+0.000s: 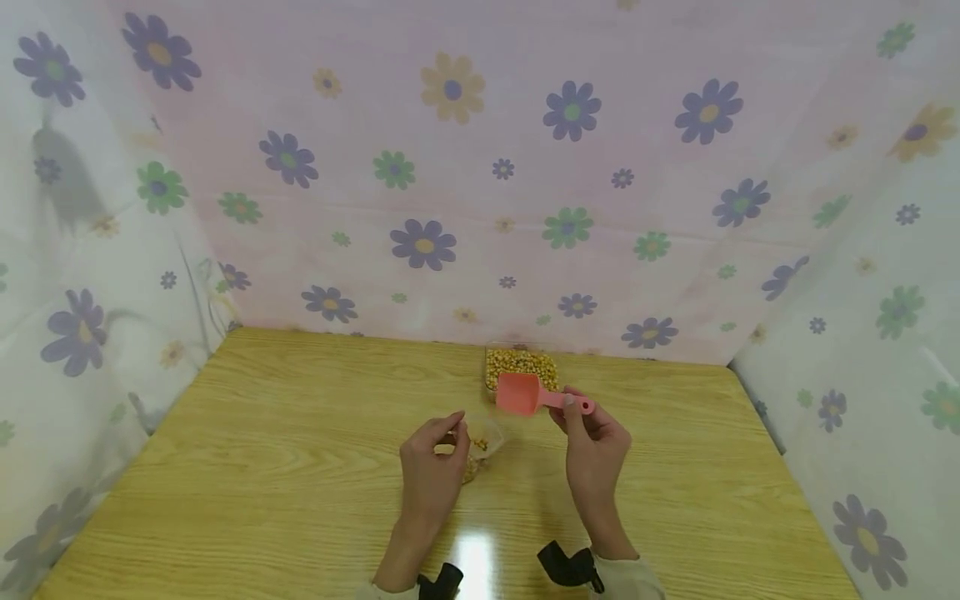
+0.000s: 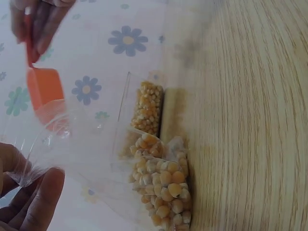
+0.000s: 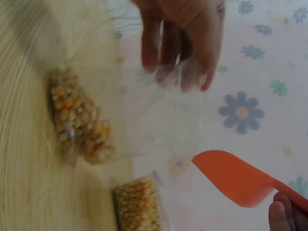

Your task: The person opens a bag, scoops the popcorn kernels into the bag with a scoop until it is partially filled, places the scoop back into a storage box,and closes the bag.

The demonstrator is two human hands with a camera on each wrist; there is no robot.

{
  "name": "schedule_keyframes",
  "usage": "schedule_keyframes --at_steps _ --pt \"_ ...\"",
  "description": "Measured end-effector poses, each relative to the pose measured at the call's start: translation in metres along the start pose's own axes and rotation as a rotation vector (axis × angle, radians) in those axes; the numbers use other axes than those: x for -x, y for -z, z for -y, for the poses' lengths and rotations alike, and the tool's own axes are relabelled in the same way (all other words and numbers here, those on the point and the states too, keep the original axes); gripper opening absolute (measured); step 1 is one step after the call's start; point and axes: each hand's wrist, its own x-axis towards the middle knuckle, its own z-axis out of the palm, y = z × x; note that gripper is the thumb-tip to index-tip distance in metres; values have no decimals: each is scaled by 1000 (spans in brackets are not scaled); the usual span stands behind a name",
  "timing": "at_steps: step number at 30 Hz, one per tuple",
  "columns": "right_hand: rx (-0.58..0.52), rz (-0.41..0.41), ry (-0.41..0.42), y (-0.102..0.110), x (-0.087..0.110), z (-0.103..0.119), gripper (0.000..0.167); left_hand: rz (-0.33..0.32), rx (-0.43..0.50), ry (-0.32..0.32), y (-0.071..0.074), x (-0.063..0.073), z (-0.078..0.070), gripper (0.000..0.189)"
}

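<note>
Set apart from each other, left hand (image 1: pixel 433 473) and right hand (image 1: pixel 597 454), and both occupied. On the left, thumb and fingertips pinched together on the top edge of a clear bag (image 3: pixel 159 120); on the right, thumb and fingers closed on the handle of a pink scoop (image 1: pixel 517 393), bowl pointing inward toward the left hand. Hanging just right of the left hand, slack film above, yellow kernels (image 2: pixel 166 185) gathered in a lump below, low at the desk (image 1: pixel 262 433). Beyond both hands, partly behind the scoop bowl in the head view, a clear container (image 2: pixel 128 103) with more kernels inside. Hard to tell, through the hazy film in the left wrist view, about any contact between scoop tip and bag.

As for handling, thin and limp film, likely slippery and quick to fold shut at the mouth, with nearly all the weight down in the lump. Best taken by the rim, lightly pinched, fingers well clear of the mouth; better not squeezed around the middle, for fear of pushing kernels upward. Stiff, light and smooth, by the look of the scoop: best held along the handle, bowl kept level under any load. Small, hard and prone to rolling, not fragile, in the case of the kernels.
</note>
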Motion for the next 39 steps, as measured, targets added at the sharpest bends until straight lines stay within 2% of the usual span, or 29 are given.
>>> schedule_keyframes --at_steps 5,11,19,22,28,35,39 --pt "4 -49 -6 -1 -14 -25 25 12 3 -3 1 1 -1 18" --pt "48 -46 4 -1 -33 -43 24 15 20 20 0 2 -1 19" --pt "237 -4 65 -11 -42 -42 18 31 31 62 1 2 -1 18" --pt "251 3 41 -14 -45 -51 19 36 35 65 1 2 -2 18" --pt "190 -22 -100 -20 -56 -74 24 25 56 63 1 2 -3 18" --pt "55 -64 -423 -20 -67 -77 29 27 74 52 1 1 -3 18" --pt "-11 -50 -543 -14 -71 -74 33 26 76 55 1 0 -2 18"
